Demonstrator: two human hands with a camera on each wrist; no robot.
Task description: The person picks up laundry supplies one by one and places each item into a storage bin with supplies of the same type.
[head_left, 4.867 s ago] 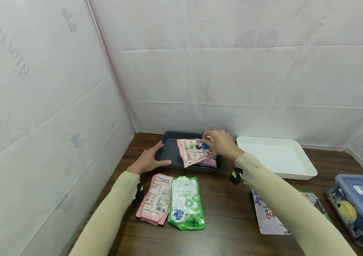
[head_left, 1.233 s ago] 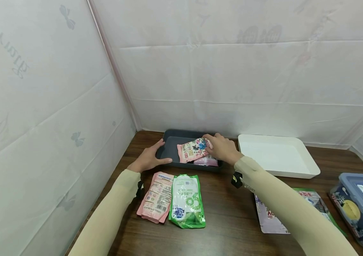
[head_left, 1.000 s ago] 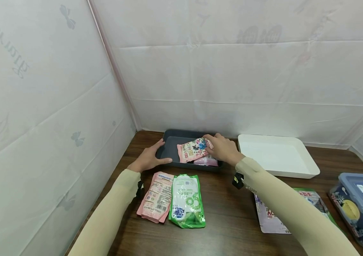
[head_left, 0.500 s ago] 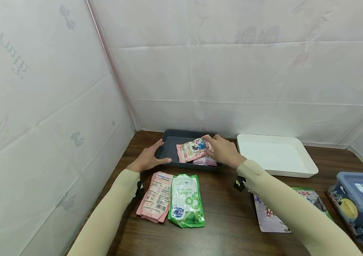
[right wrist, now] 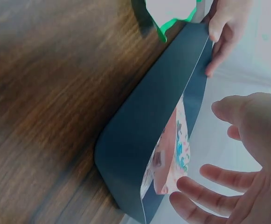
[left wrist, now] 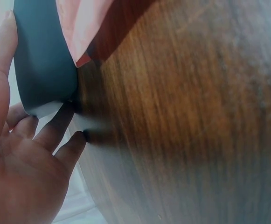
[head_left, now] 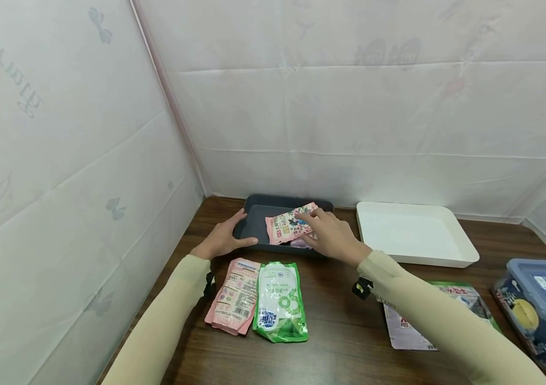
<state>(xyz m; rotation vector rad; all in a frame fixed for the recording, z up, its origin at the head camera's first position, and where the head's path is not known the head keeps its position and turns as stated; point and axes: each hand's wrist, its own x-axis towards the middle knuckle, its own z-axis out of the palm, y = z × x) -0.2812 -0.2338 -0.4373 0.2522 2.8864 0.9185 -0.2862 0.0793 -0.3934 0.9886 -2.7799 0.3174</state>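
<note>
A dark grey tray [head_left: 260, 222] sits at the back of the table, holding a pink floral pouch [head_left: 282, 227] that leans over a lilac one [head_left: 300, 243]. My left hand [head_left: 221, 239] rests against the tray's left end, fingers extended, the thumb lying along the front rim. In the left wrist view, its fingertips [left wrist: 63, 112] touch the tray's end wall low by the table. Above the tray's right end, my right hand [head_left: 334, 235] has its fingers spread, overlapping the pink pouch in the head view. The right wrist view shows that hand holding nothing, fingertips close to the pouch.
Nearer me lie pink pouches [head_left: 234, 297] beside a green pouch [head_left: 280, 302]. A white tray [head_left: 412, 232] stands to the right. A lilac pouch [head_left: 405, 331] and a green-edged pouch [head_left: 462, 294] lie partly under my right sleeve. A lidded blue box [head_left: 542, 310] is at far right.
My right hand has lowered the pink pouch into the dark tray, let go of it and drawn slightly back toward me with fingers spread. The left hand has stayed at the tray's left end.
</note>
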